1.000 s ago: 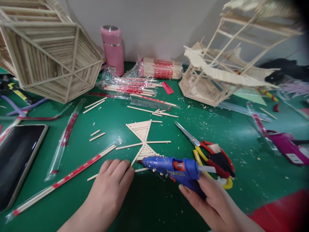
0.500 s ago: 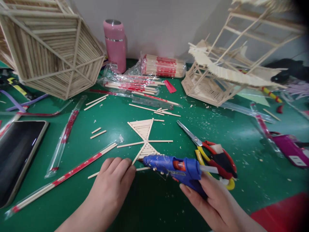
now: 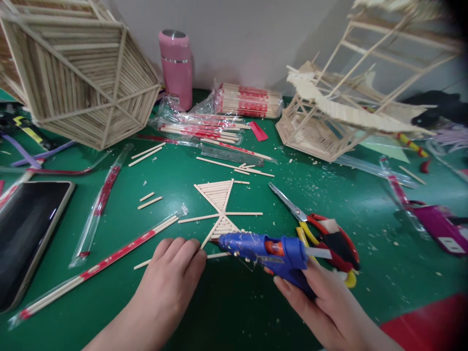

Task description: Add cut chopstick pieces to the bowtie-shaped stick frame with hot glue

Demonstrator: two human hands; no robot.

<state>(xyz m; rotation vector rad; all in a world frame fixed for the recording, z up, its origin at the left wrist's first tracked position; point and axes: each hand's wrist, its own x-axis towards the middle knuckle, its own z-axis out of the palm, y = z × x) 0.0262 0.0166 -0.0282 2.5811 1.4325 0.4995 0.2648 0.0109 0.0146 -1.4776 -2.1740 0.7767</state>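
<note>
A flat star-shaped frame of wooden sticks (image 3: 215,192) lies on the green table, two of its wedges filled with short sticks laid side by side. My left hand (image 3: 173,273) is closed at the frame's lower-left stick, fingertips pinching its end. Another loose stick (image 3: 142,264) passes under that hand and shows on both sides of it. In my right hand (image 3: 325,304) is a blue hot glue gun (image 3: 243,244), its nozzle pointing left at the lower wedge, close to my left fingers. The gun covers part of that wedge, so whether the nozzle touches the sticks is unclear.
Scissors (image 3: 288,202) and red-and-yellow-handled pliers (image 3: 338,248) lie right of the frame. A phone (image 3: 32,239) and wrapped chopsticks (image 3: 120,256) are at left. Behind stand a pink flask (image 3: 176,73), chopstick packs (image 3: 248,101) and two stick models (image 3: 80,78).
Almost nothing differs. The view shifts very slightly, and the glue gun sits a touch further right, still held at the lower wedge.
</note>
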